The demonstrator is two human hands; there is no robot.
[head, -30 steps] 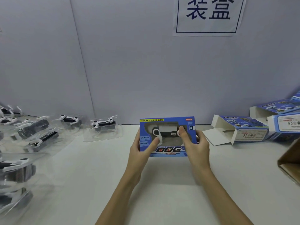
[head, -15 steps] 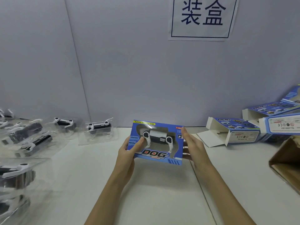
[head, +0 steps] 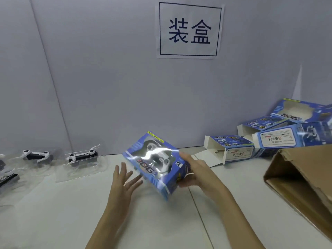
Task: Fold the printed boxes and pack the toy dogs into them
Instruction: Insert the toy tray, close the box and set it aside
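Nearest us at 6 o'clock, our left hand [head: 124, 184] hangs over the white table [head: 71, 212] with its fingers straight and spread, holding nothing, just apart from the packed box [head: 154, 166]. At about 4 o'clock our right hand [head: 195, 173] grips that blue printed box by its right end, fingers curled round the edge. The box is tilted, lifted off the table, and glare streaks its clear window; a white and black toy dog [head: 158, 159] shows inside, blurred.

At 3 o'clock a brown cardboard carton [head: 301, 178] lies with its mouth open toward us. Beyond it, at 2 o'clock, several empty printed boxes [head: 233, 150] lie against the wall, the nearest with its end flaps open.

At 9 to 10 o'clock, more toy dogs in clear plastic trays [head: 82, 157] sit in a row along the table's far left. At 12 o'clock a paper sign [head: 189, 30] with two printed characters hangs on the wall.
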